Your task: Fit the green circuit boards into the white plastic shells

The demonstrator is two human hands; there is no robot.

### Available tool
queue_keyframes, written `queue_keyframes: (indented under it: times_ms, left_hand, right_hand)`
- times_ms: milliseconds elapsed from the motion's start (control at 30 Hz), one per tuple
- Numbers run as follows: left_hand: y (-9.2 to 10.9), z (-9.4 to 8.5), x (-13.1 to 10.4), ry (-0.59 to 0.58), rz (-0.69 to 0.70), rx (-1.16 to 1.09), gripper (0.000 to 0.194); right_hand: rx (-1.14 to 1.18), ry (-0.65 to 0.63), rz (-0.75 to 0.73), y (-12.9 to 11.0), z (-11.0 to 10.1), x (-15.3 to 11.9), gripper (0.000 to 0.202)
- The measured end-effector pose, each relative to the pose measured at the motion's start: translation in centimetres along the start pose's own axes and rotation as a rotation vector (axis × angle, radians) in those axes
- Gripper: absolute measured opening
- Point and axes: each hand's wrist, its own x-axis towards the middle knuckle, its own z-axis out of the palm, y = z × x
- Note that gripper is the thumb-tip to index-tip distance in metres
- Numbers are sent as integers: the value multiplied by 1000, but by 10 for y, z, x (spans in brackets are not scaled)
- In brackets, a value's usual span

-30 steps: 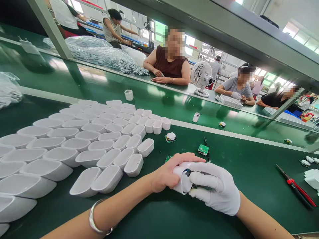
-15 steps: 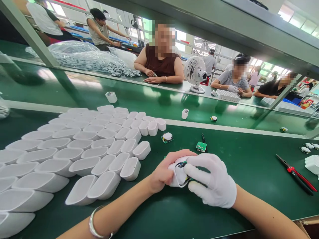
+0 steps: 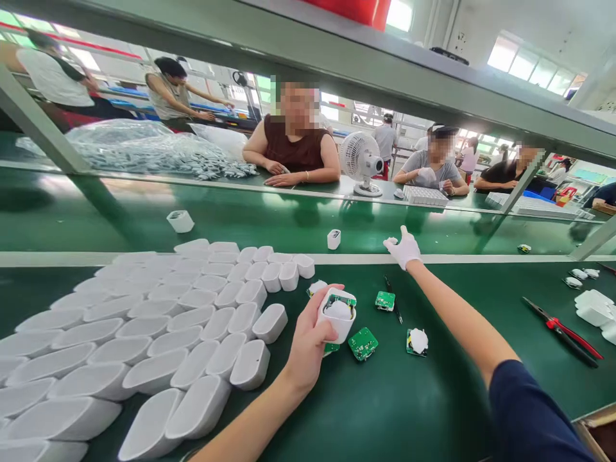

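One white housing (image 3: 342, 331) sits gripped mouth-up in the left hand (image 3: 310, 333), likely so its circuit board (image 3: 339, 299) won't slip; right hand (image 3: 404, 249) spread wide.

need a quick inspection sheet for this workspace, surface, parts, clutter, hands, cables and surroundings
Surface: green table with a pale strip running across it.
Job's things: white case with a circuit board in its open end; loose boards on the table; many other white cases close together at left.
Clutter: pliers at right; thin dark tool beside a loose board.
Grip: left hand, bare, closed on the white case; right hand, gloved, fingers apart, holding nothing visible.
Cables: nothing seen.
Surroundings: co-workers and a fan opposite; metal beam overhead.
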Motion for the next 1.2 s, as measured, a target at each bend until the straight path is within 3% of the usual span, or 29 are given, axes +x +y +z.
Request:
queue_keyframes:
  times_ms: [133, 267, 367, 467, 533, 633, 700, 800, 867, 1000, 1200]
  left_hand:
    - [0, 6, -3, -2, 72, 125, 57]
    - [-7, 8, -4, -57, 98, 126, 55]
    - [-13, 3, 0, -68, 106, 163, 55]
    - [-17, -1, 3, -27, 164, 245, 54]
    - [-18, -2, 3, -10, 206, 291, 53]
    - [-18, 1, -1, -72, 199, 290, 54]
    - [-18, 4, -5, -128, 158, 256, 55]
    - [-17, 9, -11, -197, 91, 246, 56]
    - [-15, 12, -16, -215, 65, 260, 55]
    - [-9, 19, -26, -233, 27, 257, 51]
    - [-4, 17, -28, -347, -56, 283, 52]
  right_hand:
    - [-28, -96, 54, -4, 15, 26, 30]
    - [10, -207, 38, -14, 21, 28, 23]
    - [89, -325, -42, -23, 19, 2, 19]
    - [188, -444, -141, -30, 8, -45, 25]
    - [381, -415, -122, -33, -4, -78, 27]
    - [758, -354, 24, -33, -22, -113, 34]
    - [848, -305, -20, -31, -29, -124, 41]
    - [800, -225, -278, -28, -33, -132, 53]
    - [753, -244, -368, -30, -32, -138, 54]
    - [743, -251, -320, -37, -31, -150, 43]
    - [712, -114, -353, -38, -25, -160, 32]
